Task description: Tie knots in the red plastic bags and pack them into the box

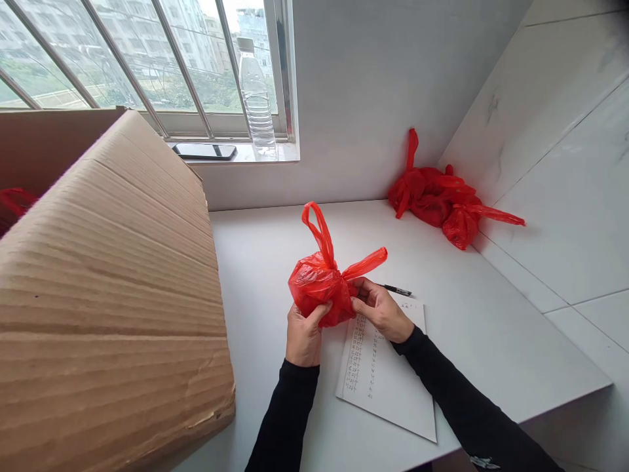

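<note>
A small red plastic bag, knotted at the top with its two handles sticking up, is held above the white table. My left hand grips its lower left side with the fingers curled round it. My right hand pinches its right side near the knot. Under my hands lies a sheet of paper with columns of handwritten figures. A black pen rests just beyond the paper.
A large open cardboard box fills the left side, with something red inside at its far left. Several more knotted red bags are heaped in the far right corner. A clear plastic bottle and a phone sit on the window sill.
</note>
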`<state>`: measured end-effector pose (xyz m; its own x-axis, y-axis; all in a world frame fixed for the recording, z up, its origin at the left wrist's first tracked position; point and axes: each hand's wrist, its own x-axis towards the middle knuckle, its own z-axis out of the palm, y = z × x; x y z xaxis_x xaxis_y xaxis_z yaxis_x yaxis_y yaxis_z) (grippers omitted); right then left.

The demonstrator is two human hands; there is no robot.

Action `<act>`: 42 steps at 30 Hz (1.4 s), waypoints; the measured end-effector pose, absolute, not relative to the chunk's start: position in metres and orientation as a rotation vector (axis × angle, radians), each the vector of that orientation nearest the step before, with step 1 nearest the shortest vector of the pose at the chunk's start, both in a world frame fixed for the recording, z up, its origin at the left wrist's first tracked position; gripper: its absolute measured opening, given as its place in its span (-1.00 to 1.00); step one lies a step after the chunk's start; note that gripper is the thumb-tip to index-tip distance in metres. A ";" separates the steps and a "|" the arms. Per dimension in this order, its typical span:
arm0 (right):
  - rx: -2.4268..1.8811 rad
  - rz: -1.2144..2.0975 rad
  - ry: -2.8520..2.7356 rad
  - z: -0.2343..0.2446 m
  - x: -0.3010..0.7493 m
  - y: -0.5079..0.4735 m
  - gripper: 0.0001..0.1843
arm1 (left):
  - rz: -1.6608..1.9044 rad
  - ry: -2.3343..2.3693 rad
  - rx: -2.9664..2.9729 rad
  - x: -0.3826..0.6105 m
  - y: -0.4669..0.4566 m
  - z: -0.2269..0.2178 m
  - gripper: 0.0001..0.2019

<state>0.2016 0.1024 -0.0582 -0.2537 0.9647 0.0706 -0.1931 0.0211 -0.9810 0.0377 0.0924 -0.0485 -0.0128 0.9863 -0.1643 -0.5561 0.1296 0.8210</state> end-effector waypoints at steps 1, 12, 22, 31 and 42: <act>-0.903 1.414 -1.279 -0.058 0.202 0.102 -0.66 | 1.344 0.881 0.633 0.038 0.092 -0.049 -0.64; -0.922 1.413 -1.326 -0.058 0.204 0.103 -0.63 | 1.274 0.913 0.608 0.038 0.092 -0.051 -0.57; -1.019 1.265 -1.292 -0.058 0.203 0.102 -0.74 | 1.159 0.873 0.601 0.040 0.090 -0.048 -0.57; -0.987 1.353 -1.383 -0.051 0.204 0.100 -0.68 | 1.264 0.898 0.577 0.038 0.091 -0.046 -0.58; -0.997 1.223 -1.333 -0.055 0.205 0.101 -0.75 | 1.138 0.835 0.564 0.043 0.088 -0.048 -0.71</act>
